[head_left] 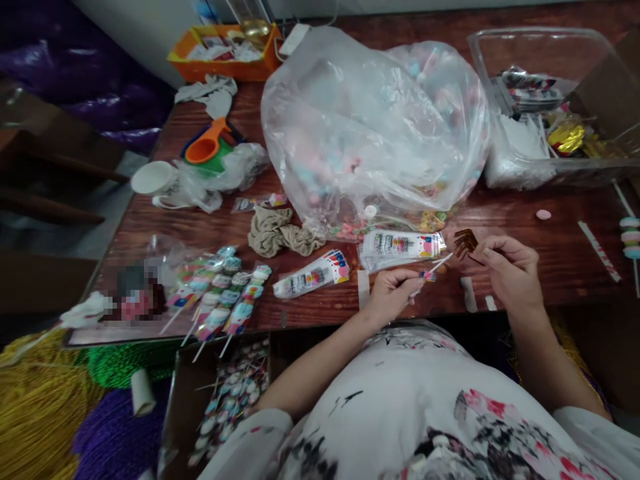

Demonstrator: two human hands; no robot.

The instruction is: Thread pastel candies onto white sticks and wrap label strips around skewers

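My left hand (393, 293) is closed round the gathered end of a small printed wrapper (427, 275), from which a white stick (443, 262) points up and right. Most of what lies inside that grip is hidden. In my right hand (515, 267), thumb and fingers pinch a fan of brown-gold twist ties (465, 243) just right of the stick's tip. Behind my left hand lies a stack of printed clear bags (400, 247), with a second, fanned stack (313, 275) to its left. Wrapped marshmallow skewers (245, 303) rest at the table's left front.
A big clear bag of pastel sweets (370, 113) fills the table's middle. A clear plastic tub (555, 163) stands back right, an orange tray (225, 67) back left. A white mug (157, 180) and beige cloth (280, 233) sit left. Below is a box of sticks (235, 387).
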